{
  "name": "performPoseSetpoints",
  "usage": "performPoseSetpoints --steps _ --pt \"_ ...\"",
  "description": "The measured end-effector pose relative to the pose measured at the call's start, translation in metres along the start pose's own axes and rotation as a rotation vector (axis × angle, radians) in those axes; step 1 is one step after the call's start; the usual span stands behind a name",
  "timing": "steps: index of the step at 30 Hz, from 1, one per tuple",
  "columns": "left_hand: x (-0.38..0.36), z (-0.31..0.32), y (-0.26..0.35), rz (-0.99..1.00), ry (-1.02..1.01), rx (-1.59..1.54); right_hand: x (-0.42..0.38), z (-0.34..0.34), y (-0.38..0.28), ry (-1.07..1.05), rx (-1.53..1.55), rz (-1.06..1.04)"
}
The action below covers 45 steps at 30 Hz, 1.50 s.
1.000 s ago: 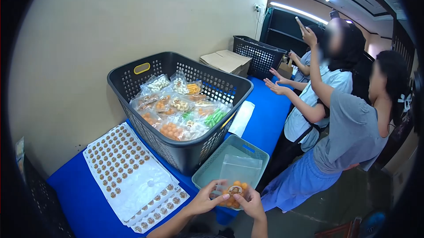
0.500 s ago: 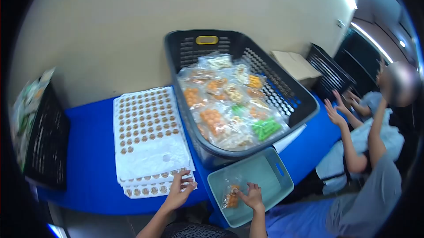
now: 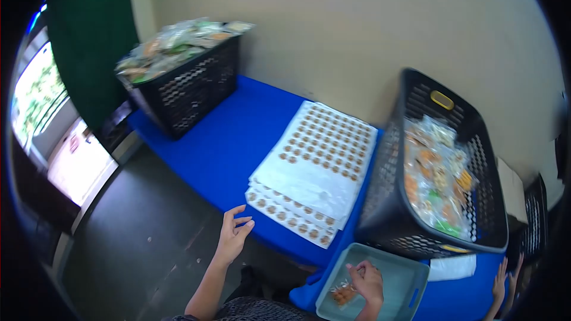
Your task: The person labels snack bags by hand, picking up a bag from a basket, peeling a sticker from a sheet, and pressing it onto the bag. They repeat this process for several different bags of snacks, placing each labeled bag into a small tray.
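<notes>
My left hand (image 3: 234, 235) hovers off the table's front edge, near the sticker sheets, its fingers apart and nothing visible in them. A stack of white sheets with rows of round brown stickers (image 3: 324, 154) lies on the blue cloth; part of the top sheet is bare. My right hand (image 3: 367, 282) is over a grey-green plastic bin (image 3: 410, 273), fingers curled in a pinch. Whatever is between those fingertips is too small to make out. Beside them, inside the bin, lies a clear packet of orange snacks (image 3: 343, 293).
A black crate (image 3: 386, 196) of snack packets stands behind the bin. Another crate (image 3: 196, 92), heaped with packets, is at the far left. White paper (image 3: 453, 267) lies right of the bin. Another person's hands (image 3: 505, 279) show at the right edge. A doorway (image 3: 77, 154) opens left.
The view has swung left, bringing the doorway and full left crate into sight. My left hand has come away from the sheets. My right hand's spread fingers have curled together above the packet.
</notes>
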<state>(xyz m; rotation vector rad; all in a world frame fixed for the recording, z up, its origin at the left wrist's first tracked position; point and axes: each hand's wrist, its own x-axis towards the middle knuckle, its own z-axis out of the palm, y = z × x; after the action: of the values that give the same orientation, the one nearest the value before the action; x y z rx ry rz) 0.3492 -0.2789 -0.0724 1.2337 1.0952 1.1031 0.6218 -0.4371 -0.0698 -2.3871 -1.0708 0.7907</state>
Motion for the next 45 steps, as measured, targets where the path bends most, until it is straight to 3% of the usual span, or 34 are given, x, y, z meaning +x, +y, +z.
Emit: performPoseSetpoints --steps 1,4,8,16,20,34,40,45 --pt "-0.005 -0.014 0.003 0.006 0.038 0.027 -0.001 0.007 -0.013 0.118 -0.055 -0.109" --pt "-0.018 -0.050 0.012 0.087 0.145 -0.027 -0.001 0.019 -0.057 0.047 0.030 -0.177" --pt "-0.038 -0.104 0.031 0.226 0.298 -0.024 -0.003 0.051 -0.107 -0.028 -0.051 -0.455" --pt "-0.080 -0.257 0.061 0.389 0.542 0.065 -0.021 0.138 -0.226 0.031 0.051 -0.824" --pt "-0.086 -0.322 0.047 0.334 0.540 0.044 -0.026 0.197 -0.276 0.075 0.138 -0.992" --pt "-0.079 -0.424 0.038 0.348 0.653 0.028 -0.034 0.276 -0.425 0.067 0.457 -1.051" --pt "-0.020 -0.455 0.041 0.369 0.690 0.027 0.028 0.292 -0.493 0.270 0.658 -1.095" --pt "0.073 -0.483 0.054 0.416 0.644 0.003 0.094 0.272 -0.565 0.416 0.790 -1.083"
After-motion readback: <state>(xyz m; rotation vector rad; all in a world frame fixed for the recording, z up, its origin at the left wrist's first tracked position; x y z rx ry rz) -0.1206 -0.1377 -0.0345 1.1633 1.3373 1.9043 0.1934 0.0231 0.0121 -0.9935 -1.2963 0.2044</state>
